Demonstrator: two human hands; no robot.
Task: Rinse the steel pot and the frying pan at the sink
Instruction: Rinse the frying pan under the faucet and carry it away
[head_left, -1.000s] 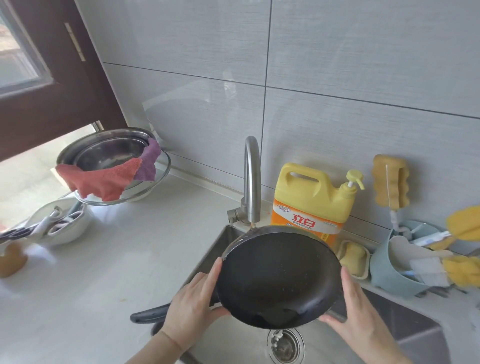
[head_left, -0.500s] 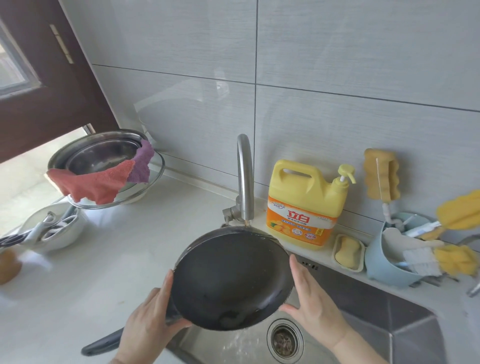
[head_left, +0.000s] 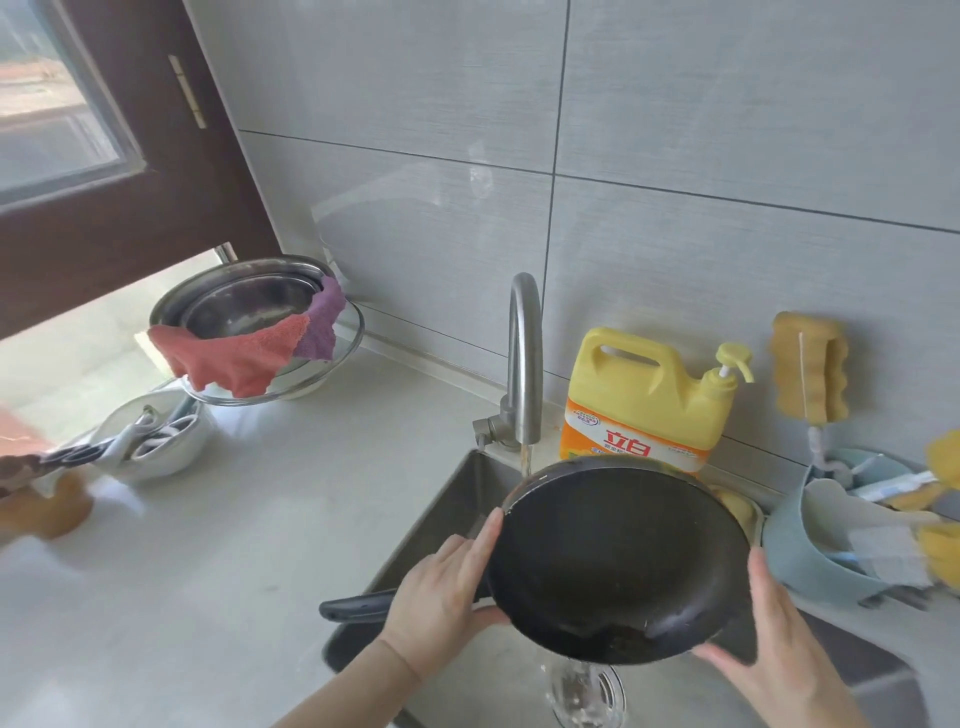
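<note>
I hold the black frying pan (head_left: 613, 561) tilted over the steel sink (head_left: 457, 509), its inside facing me and its dark handle (head_left: 356, 608) pointing left. My left hand (head_left: 441, 597) grips the pan's left rim. My right hand (head_left: 774, 654) presses against the right rim. A thin stream runs from the curved steel tap (head_left: 524, 364) onto the pan's upper left edge, and water pours off the low edge toward the drain (head_left: 587, 691). The steel pot (head_left: 244, 306) stands on the counter at the back left, with a red and purple cloth (head_left: 244, 353) draped over its rim.
A yellow detergent jug (head_left: 644, 400) stands behind the pan by the tiled wall. A blue holder (head_left: 810, 551) with brushes and yellow sponges sits at the right. A white bowl (head_left: 156, 441) with utensils is at the left. A yellow sponge (head_left: 810, 364) hangs on the wall.
The view has shifted, so the pan now sits further right under the tap. Water now runs onto the pan's rim and spills off its lower edge. Both hands keep their hold.
</note>
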